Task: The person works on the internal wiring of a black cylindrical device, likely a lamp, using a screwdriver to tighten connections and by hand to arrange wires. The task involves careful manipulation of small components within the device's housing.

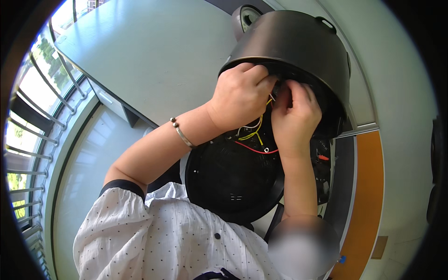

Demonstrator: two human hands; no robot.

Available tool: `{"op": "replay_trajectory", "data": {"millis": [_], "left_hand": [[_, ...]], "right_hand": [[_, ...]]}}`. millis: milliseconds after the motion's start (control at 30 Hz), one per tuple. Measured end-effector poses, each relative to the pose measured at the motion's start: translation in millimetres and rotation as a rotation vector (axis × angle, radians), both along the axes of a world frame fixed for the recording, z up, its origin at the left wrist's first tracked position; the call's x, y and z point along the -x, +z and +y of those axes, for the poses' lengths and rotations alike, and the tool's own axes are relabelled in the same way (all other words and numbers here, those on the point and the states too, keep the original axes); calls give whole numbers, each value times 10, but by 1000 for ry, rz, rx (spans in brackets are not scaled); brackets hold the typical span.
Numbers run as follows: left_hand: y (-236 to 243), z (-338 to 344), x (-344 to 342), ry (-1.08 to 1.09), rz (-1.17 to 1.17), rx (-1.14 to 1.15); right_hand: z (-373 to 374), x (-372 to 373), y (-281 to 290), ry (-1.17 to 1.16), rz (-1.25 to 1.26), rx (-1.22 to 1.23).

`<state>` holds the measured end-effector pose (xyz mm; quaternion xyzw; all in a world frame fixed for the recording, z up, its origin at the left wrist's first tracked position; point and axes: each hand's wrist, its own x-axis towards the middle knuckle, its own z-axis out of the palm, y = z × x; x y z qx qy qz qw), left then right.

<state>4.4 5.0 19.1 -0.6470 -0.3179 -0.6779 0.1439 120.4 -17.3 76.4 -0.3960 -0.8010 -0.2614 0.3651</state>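
- Desk [154,51] bears the dark housing [294,42], tipped over, seemingly for easier access.
- Black base [235,186] just below.
- Left hand [242,95], right hand [296,109]: fingers [256,73] curled inside; can't tell what they're gripping.
- Coloured wires [256,134] spilling out.

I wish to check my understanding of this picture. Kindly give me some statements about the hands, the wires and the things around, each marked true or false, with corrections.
1. The left hand and right hand are at the open side of the dark housing. True.
2. The bracelet is worn on the right arm. False: the bracelet is on the left arm.
3. A red wire is visible below the hands. True.
4. The round part below the housing is white. False: the round part is black.
5. The table has a dark red top. False: its top is pale.
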Motion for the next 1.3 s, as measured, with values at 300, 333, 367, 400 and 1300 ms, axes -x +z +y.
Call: {"op": "replay_trajectory", "data": {"millis": [300,333,367,400,1300], "left_hand": [[-21,4,1,56,-26,-33],[-28,7,6,63,-25,-37],[-25,13,8,64,-24,-43],[-26,23,4,63,-22,-48],[-7,-10,63,198,180,-125]], "right_hand": [[29,-73,-37,64,-14,-35],[26,-74,-41,71,5,-25],[20,-71,-41,66,6,-24],[11,-70,-46,60,8,-22],[-77,-102,-54,76,-72,28]]}}
